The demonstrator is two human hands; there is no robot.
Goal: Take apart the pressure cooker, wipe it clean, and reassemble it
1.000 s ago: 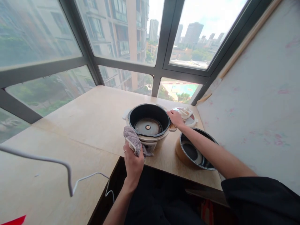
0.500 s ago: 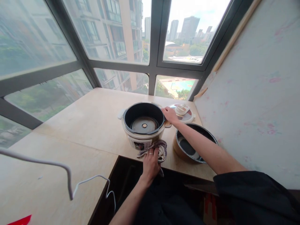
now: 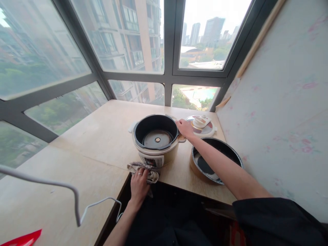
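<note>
An electric pressure cooker (image 3: 170, 158) stands lidless on the wooden counter, its dark inside and round metal heating plate (image 3: 158, 138) showing. My left hand (image 3: 139, 182) is closed on a crumpled patterned cloth (image 3: 153, 176), which lies against the cooker's lower front, below the control panel (image 3: 151, 161). At the cooker's right rim my right hand (image 3: 185, 128) grips the edge by the side handle, fingertips partly hidden. The removed inner pot (image 3: 196, 167) rests to the right, partly behind my right forearm. Behind it lies the cooker's lid (image 3: 202, 124) with a white knob.
Windows (image 3: 167, 61) border the counter (image 3: 94, 133) at the back and left, and a papered wall (image 3: 282, 112) at the right. A white cable (image 3: 69, 186) hangs across the lower left. Something red (image 3: 27, 239) lies in the bottom left corner.
My left hand has moved left with the cloth, from the cooker's front right to below its panel. The right hand stays on the rim. The view has shifted slightly.
</note>
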